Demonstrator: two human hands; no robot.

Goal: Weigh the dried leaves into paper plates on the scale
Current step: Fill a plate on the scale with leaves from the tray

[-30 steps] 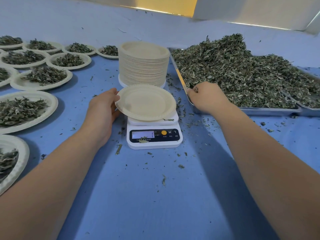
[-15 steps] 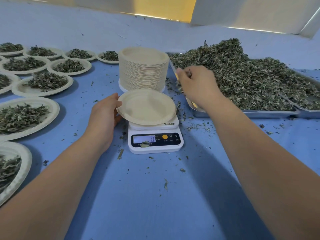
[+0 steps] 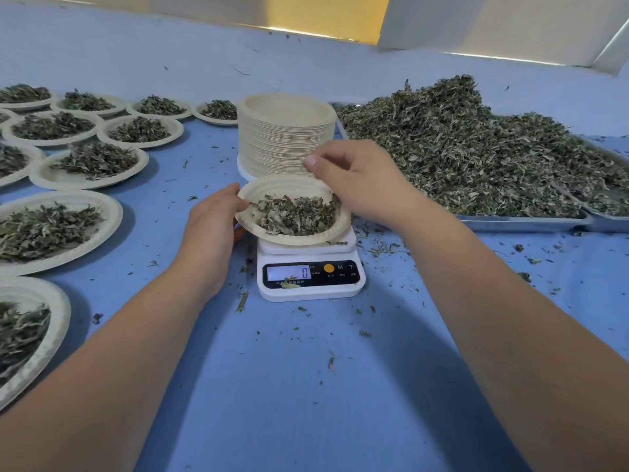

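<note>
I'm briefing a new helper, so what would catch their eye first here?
The big heap of dried leaves fills the metal tray at right. In the middle, a paper plate of leaves sits on the scale, the left hand holding its rim and the right hand just above it. Filled plates spread across the left.

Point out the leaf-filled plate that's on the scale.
The plate whose rim the left hand holds, atop the white scale; the other filled plates lie on the blue cloth.

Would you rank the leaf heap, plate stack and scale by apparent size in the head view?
Largest: leaf heap.
Then plate stack and scale: alike, the scale nearer, so unranked.
</note>
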